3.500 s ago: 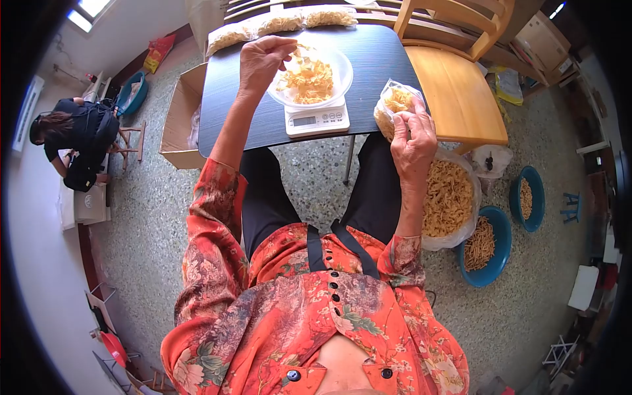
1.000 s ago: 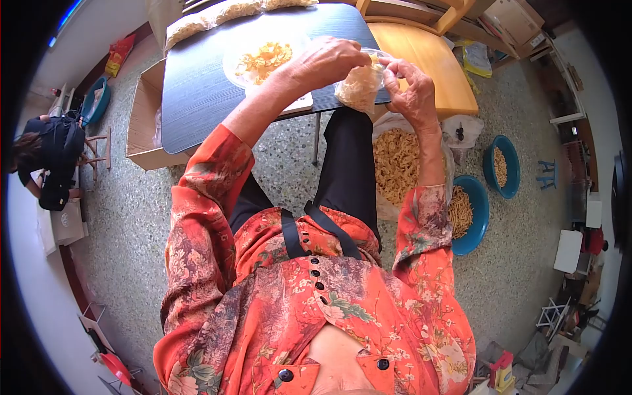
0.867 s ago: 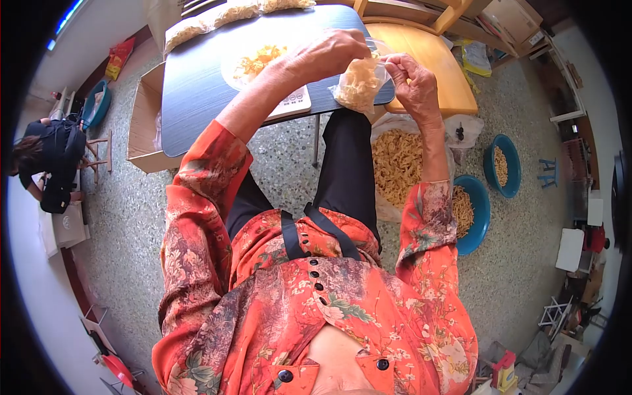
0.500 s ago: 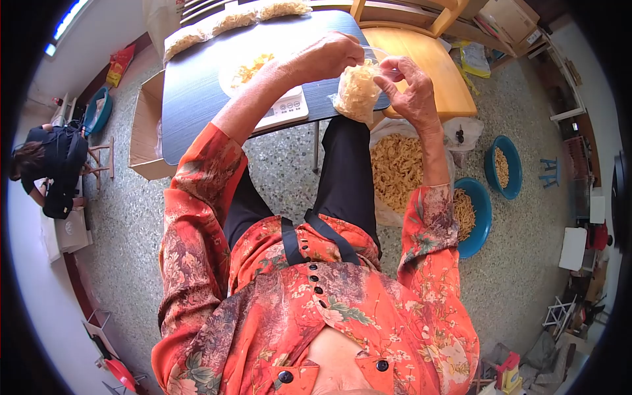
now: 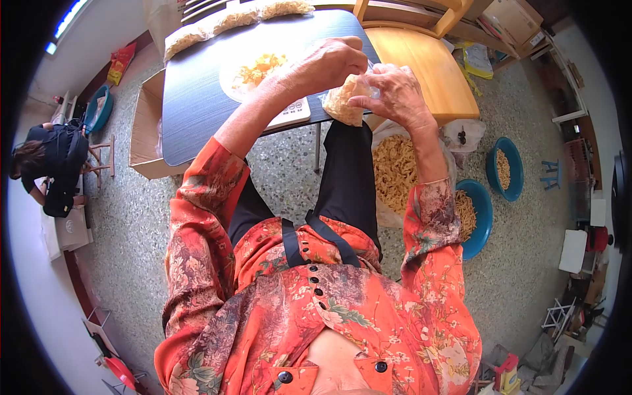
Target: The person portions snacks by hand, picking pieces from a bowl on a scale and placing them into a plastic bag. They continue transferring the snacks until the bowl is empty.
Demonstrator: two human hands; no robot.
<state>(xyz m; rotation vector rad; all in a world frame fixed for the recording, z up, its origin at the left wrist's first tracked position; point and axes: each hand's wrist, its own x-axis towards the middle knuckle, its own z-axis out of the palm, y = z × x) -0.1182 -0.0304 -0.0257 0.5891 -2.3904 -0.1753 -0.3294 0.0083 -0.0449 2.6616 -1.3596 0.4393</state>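
A clear plastic bag (image 5: 345, 105) filled with pale yellow, curled dry pieces sits at the table's near right edge, tilted, above my knee. My left hand (image 5: 337, 60) is closed, its fingers pinched at the bag's gathered mouth. Around the bag's neck, my right hand (image 5: 392, 95) is closed, with the thumb lying over the plastic. Under my left forearm is a white kitchen scale (image 5: 291, 113), partly covered. More of the yellow pieces (image 5: 262, 68) lie on a pale round dish on it.
Several filled bags (image 5: 236, 21) line the far edge of the dark table (image 5: 197, 105). A wooden chair (image 5: 421, 72) stands at right. Beside my leg are a large sack of pieces (image 5: 395, 171) and blue basins (image 5: 478, 220). A cardboard box (image 5: 146, 125) and another person (image 5: 49, 161) are at left.
The bag has tilted and moved slightly left. My right hand has turned and closed in around its neck, beside my left hand. The bag's mouth is more gathered now.
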